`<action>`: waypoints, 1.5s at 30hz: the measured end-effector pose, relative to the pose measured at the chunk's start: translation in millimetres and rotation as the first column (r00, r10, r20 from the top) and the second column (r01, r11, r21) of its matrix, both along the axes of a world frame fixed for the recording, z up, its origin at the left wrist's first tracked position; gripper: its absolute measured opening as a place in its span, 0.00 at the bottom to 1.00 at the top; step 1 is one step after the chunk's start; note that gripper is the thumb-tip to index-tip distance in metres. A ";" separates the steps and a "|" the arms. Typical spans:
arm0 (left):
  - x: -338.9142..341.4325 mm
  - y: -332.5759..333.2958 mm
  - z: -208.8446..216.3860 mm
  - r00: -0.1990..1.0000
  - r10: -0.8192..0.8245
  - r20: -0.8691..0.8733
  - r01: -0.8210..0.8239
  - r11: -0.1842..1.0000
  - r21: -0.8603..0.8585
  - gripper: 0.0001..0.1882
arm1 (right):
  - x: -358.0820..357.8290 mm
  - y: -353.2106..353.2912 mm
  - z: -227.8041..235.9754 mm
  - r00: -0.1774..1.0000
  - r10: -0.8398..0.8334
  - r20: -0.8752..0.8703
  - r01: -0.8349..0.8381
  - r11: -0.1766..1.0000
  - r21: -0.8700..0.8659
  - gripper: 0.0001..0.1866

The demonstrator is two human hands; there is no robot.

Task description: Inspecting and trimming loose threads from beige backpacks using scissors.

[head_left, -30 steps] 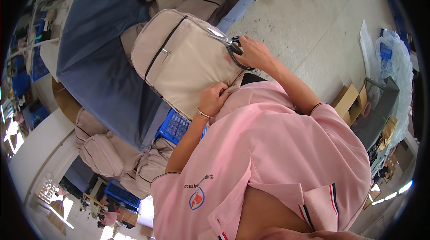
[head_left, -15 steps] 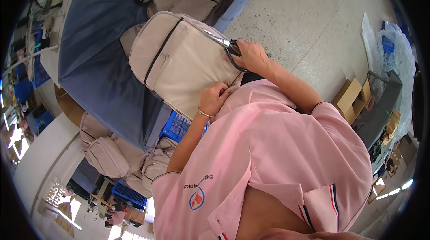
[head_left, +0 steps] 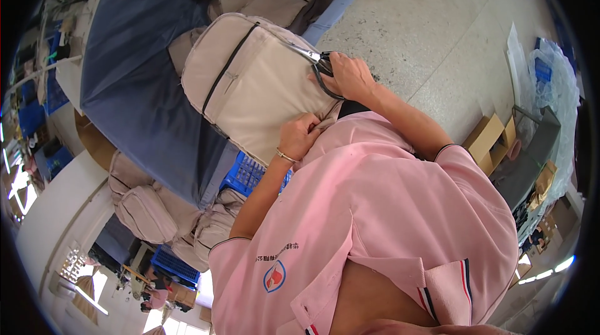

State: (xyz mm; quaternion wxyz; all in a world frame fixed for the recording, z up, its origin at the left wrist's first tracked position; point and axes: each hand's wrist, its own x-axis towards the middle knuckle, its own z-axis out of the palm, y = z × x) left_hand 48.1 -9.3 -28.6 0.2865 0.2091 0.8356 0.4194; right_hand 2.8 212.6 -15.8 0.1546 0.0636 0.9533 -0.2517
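A beige backpack (head_left: 259, 82) with a dark zipper line lies across my lap, its far end reaching over a dark blue fabric bin. Low on its near edge, my left hand (head_left: 299, 136) is closed, pinching the fabric close to my shirt. My right hand (head_left: 351, 77) grips a pair of scissors (head_left: 307, 54) by the black handles. The silver blades lie along the backpack's right side, pointing away to the upper left. Whether the blades are parted is hard to make out.
The dark blue fabric bin (head_left: 144, 85) holds more beige backpacks (head_left: 281, 4). Other backpacks (head_left: 147, 213) are piled at left, near a blue plastic crate (head_left: 247, 174). On the right stand an open cardboard box (head_left: 490, 141), a grey metal frame (head_left: 531, 160) and clear plastic wrapping (head_left: 553, 85).
Both hands keep their grips, and the backpack and scissors stay almost in place. The whole view has shifted very slightly.
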 end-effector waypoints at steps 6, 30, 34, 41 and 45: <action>1.4 -0.9 -3.8 0.999 -0.014 0.029 0.015 0.999 -0.028 0.07 | -2.5 -3.6 -6.2 0.999 -0.046 0.007 0.047 0.998 -0.048 0.30; 88.9 -45.7 3.8 -0.197 0.920 0.338 -0.882 -0.317 0.349 0.07 | -19.1 -10.9 -35.1 0.973 -0.115 -0.199 0.049 0.951 -0.305 0.22; 59.5 -63.4 27.6 -0.134 0.964 0.231 -0.842 -0.234 0.487 0.09 | -11.5 -22.8 -44.7 0.977 -0.106 -0.186 0.016 0.902 -0.432 0.21; 24.1 -56.5 29.1 -0.007 0.794 0.607 -0.718 -0.427 0.550 0.14 | 0.2 -29.4 -67.7 0.977 -0.109 -0.181 0.015 0.891 -0.454 0.21; 14.2 -77.3 34.2 0.103 0.717 0.689 -0.729 -0.417 0.543 0.18 | 0.0 -30.6 -70.4 0.982 -0.137 -0.127 0.046 0.835 -0.548 0.21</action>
